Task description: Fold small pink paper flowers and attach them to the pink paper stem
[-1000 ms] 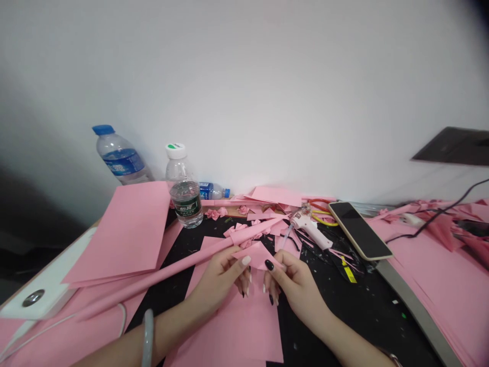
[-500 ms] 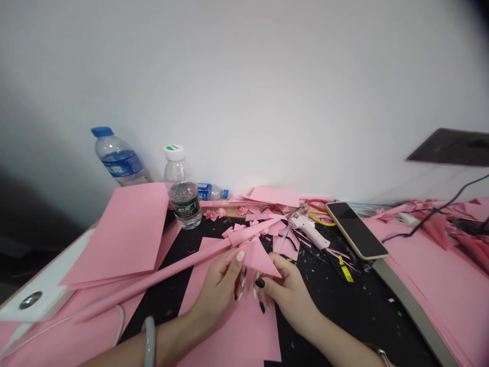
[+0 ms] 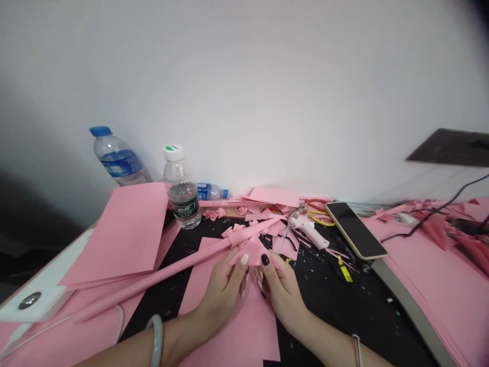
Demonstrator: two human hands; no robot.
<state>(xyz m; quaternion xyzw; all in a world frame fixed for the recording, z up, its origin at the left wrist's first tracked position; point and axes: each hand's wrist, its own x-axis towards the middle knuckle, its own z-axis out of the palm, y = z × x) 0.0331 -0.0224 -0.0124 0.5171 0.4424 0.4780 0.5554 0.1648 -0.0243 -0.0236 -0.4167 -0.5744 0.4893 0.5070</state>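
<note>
A small folded piece of pink paper (image 3: 254, 253) is pinched between my two hands at the middle of the view. My left hand (image 3: 226, 282) grips its left side, the thumb with a white nail pressed on top. On the right side, my right hand (image 3: 281, 288) holds it under a thumb with a black nail. Both hands are above a flat pink sheet (image 3: 237, 331) on the black mat. Just behind the folded piece lies a long rolled pink paper tube (image 3: 183, 262), running down to the left.
Bottles (image 3: 183, 196) stand at the back left beside pink sheets (image 3: 122, 229). A glue gun (image 3: 308, 228), coloured wires and a phone (image 3: 357, 230) lie behind and right of my hands. A white device (image 3: 46, 285) is at the far left, more pink sheets (image 3: 443, 285) far right.
My right thumb has moved up onto the folded paper, close to my left thumb. The paper's pointed right flap now lies lower and flatter between the hands.
</note>
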